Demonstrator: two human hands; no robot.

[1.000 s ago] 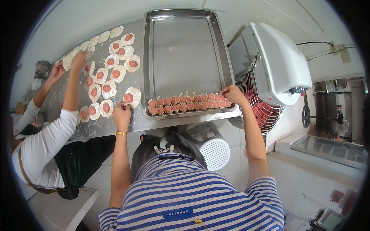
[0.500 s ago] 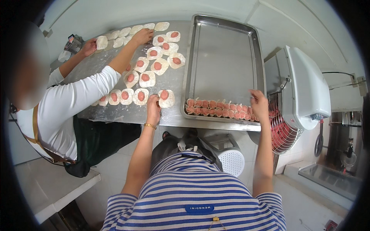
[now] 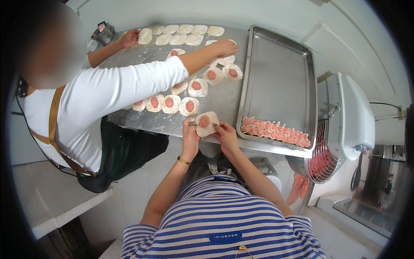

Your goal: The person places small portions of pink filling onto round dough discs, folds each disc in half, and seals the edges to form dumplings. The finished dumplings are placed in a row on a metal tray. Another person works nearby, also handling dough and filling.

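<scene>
Between my two hands, at the near edge of the steel table, is a pale dumpling wrapper (image 3: 201, 130) with a lump of pink meat filling (image 3: 204, 121) on it. My left hand (image 3: 189, 134) pinches its left edge. Fingers of my right hand (image 3: 225, 134) close on its right edge. Just left lies a row of flat wrappers topped with filling, the closest one (image 3: 189, 106) beside my left fingers. To the right, a large metal tray (image 3: 276, 77) holds two rows of shaped dumplings (image 3: 276, 131) along its near end.
A co-worker in a white sleeve (image 3: 125, 84) reaches across the floured steel table (image 3: 138, 64), one hand (image 3: 224, 47) over filled wrappers. Bare wrappers (image 3: 177, 39) lie at the back. Right of the tray stands a white machine (image 3: 347, 112) with a wire guard (image 3: 321, 157) over red meat.
My right hand has come left from the tray to the wrapper. My left hand has lifted that wrapper toward me. The co-worker's arm reaches farther right, and the view has shifted.
</scene>
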